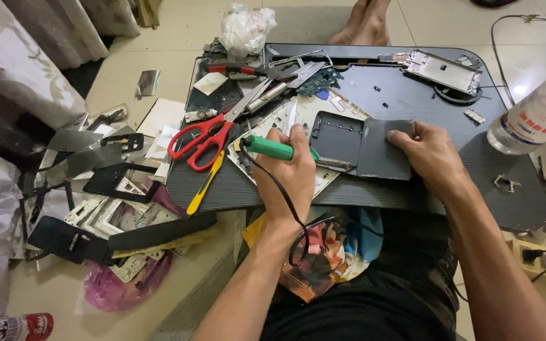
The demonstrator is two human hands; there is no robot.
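The left hand (292, 170) covers the middle of the green-handled soldering iron (270, 148), and its tip is lost against the dark phone back panel (337, 139). The right hand (434, 158) hides that panel's right edge. A clear plastic bottle (535, 113) is cut off by the right edge. Small screws (380, 95) on the bench (412, 196) are too tiny to identify.
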